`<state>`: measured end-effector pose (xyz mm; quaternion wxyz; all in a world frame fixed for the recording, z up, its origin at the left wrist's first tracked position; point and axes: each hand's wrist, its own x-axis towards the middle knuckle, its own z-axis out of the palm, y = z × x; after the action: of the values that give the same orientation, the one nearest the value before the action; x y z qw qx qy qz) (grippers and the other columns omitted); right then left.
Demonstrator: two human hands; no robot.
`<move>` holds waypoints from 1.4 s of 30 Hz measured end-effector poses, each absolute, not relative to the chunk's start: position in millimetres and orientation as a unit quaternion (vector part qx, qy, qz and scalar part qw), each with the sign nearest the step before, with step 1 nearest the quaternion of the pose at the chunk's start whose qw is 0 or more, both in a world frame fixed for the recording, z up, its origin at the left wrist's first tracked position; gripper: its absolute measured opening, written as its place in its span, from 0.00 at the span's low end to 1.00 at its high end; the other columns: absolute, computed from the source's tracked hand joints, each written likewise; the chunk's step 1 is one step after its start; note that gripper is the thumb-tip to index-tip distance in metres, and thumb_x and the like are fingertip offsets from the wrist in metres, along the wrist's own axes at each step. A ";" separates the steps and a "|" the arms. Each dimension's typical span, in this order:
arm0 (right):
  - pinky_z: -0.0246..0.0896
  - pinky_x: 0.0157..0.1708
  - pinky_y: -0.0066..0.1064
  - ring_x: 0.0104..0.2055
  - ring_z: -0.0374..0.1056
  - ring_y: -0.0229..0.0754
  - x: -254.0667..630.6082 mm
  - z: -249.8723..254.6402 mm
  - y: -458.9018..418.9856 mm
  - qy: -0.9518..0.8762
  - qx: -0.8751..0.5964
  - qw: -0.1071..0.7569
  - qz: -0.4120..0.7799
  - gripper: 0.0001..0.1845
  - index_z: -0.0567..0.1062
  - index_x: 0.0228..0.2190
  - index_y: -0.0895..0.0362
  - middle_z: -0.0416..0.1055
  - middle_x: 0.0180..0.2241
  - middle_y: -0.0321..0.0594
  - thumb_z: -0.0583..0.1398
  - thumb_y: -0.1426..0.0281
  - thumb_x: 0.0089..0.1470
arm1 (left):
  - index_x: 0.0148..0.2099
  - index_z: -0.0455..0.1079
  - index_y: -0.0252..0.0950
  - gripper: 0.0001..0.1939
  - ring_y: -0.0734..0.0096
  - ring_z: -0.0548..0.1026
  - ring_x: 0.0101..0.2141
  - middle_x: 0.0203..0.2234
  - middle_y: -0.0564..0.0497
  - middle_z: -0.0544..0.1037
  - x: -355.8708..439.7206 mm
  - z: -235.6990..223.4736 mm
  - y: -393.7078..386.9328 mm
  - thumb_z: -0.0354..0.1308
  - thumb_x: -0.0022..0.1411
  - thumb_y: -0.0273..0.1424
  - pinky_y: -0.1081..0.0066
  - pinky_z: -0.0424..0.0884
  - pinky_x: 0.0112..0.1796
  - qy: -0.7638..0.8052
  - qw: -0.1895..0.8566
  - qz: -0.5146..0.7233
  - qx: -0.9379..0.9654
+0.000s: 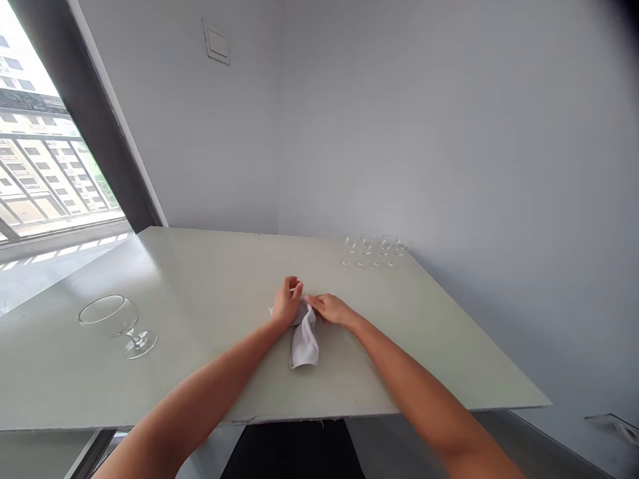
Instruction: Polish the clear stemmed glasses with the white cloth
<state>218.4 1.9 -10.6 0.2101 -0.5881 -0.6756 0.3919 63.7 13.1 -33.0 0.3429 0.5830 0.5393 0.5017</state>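
Head view: pale cloth at mid-table, bunched between the two hands, loose end trailing to the near side. Right hand pinches its edge, fingertips together on the fabric. Left hand against the cloth, fingers curled; cannot tell if clamped. Large stemmed glass left on the table; small stemmed glasses grouped far right

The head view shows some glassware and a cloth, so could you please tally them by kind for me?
Large stemmed glass, off to the left: 1
Small stemmed glasses, grouped at the back: 4
Cloth, at the left hand and right hand: 1
Total: 6 visible; anything the cloth covers cannot be seen.
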 end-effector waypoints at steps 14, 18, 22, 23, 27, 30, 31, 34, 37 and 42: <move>0.54 0.20 0.23 0.24 0.57 0.33 207.3 1.9 -31.0 -0.645 -0.470 0.287 0.530 0.27 0.63 0.19 0.58 0.59 0.20 0.33 0.53 0.45 0.42 | 0.41 0.63 0.37 0.11 0.71 0.70 0.37 0.34 0.49 0.72 64.0 -29.8 8.4 0.47 0.58 0.37 0.69 0.66 0.38 0.523 0.294 0.546 0.585; 0.53 0.22 0.24 0.25 0.57 0.33 207.0 1.5 -34.2 -0.654 -0.454 0.292 0.530 0.26 0.65 0.20 0.58 0.59 0.21 0.33 0.56 0.46 0.39 | 0.38 0.63 0.37 0.11 0.71 0.71 0.36 0.34 0.48 0.73 62.4 -29.6 6.7 0.44 0.59 0.37 0.70 0.66 0.36 0.531 0.286 0.554 0.574; 0.51 0.22 0.24 0.24 0.55 0.33 207.4 2.1 -36.8 -0.659 -0.447 0.292 0.529 0.26 0.65 0.20 0.58 0.58 0.20 0.32 0.56 0.46 0.40 | 0.37 0.63 0.36 0.10 0.71 0.71 0.35 0.33 0.49 0.73 63.2 -29.4 5.5 0.44 0.59 0.36 0.71 0.66 0.36 0.537 0.274 0.559 0.570; 0.51 0.22 0.25 0.24 0.55 0.33 207.8 2.2 -37.2 -0.660 -0.446 0.292 0.530 0.26 0.65 0.19 0.58 0.58 0.19 0.31 0.55 0.46 0.40 | 0.37 0.63 0.36 0.10 0.72 0.71 0.35 0.33 0.49 0.73 63.6 -29.3 5.2 0.44 0.59 0.35 0.71 0.65 0.36 0.537 0.271 0.559 0.571; 0.51 0.22 0.25 0.23 0.54 0.33 208.7 0.6 -37.6 -0.660 -0.446 0.292 0.530 0.27 0.63 0.19 0.58 0.57 0.19 0.31 0.54 0.45 0.41 | 0.37 0.63 0.36 0.10 0.72 0.70 0.34 0.33 0.49 0.72 64.0 -28.5 3.9 0.45 0.59 0.35 0.71 0.65 0.36 0.529 0.262 0.558 0.583; 0.49 0.21 0.25 0.22 0.53 0.33 206.9 -1.8 -36.7 -0.664 -0.448 0.296 0.520 0.26 0.62 0.19 0.58 0.55 0.19 0.31 0.53 0.46 0.43 | 0.37 0.63 0.36 0.10 0.72 0.70 0.35 0.33 0.49 0.72 64.6 -26.6 1.1 0.44 0.59 0.35 0.70 0.65 0.37 0.521 0.253 0.561 0.592; 0.48 0.21 0.24 0.22 0.52 0.32 205.9 -2.3 -36.4 -0.667 -0.448 0.298 0.515 0.26 0.61 0.18 0.57 0.54 0.18 0.31 0.53 0.46 0.43 | 0.38 0.62 0.36 0.09 0.72 0.70 0.36 0.34 0.49 0.71 65.3 -25.1 -1.0 0.44 0.59 0.34 0.70 0.65 0.38 0.516 0.248 0.563 0.596; 0.44 0.20 0.25 0.21 0.48 0.32 203.0 -2.1 -36.9 -0.677 -0.449 0.303 0.498 0.24 0.59 0.17 0.57 0.50 0.17 0.30 0.53 0.48 0.44 | 0.39 0.62 0.37 0.08 0.71 0.69 0.38 0.36 0.49 0.71 68.9 -15.9 -13.6 0.46 0.58 0.32 0.68 0.64 0.41 0.501 0.233 0.565 0.613; 0.43 0.20 0.25 0.21 0.47 0.32 201.0 -0.1 -41.1 -0.699 -0.447 0.301 0.469 0.23 0.60 0.18 0.57 0.50 0.18 0.30 0.52 0.50 0.46 | 0.41 0.62 0.39 0.08 0.71 0.68 0.39 0.36 0.51 0.72 69.3 0.9 -38.6 0.45 0.58 0.28 0.66 0.63 0.43 0.479 0.223 0.567 0.632; 0.45 0.22 0.26 0.22 0.52 0.34 191.9 0.6 -52.5 -0.724 -0.508 0.273 0.379 0.19 0.66 0.23 0.57 0.59 0.20 0.32 0.53 0.53 0.47 | 0.41 0.62 0.39 0.08 0.69 0.68 0.40 0.37 0.50 0.70 40.6 33.5 -93.9 0.47 0.58 0.26 0.64 0.63 0.44 0.399 0.153 0.621 0.658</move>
<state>191.9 -52.5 0.6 0.2727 -0.5079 -0.7240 0.3789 40.6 -93.9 33.5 0.1530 0.6576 0.3988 0.6205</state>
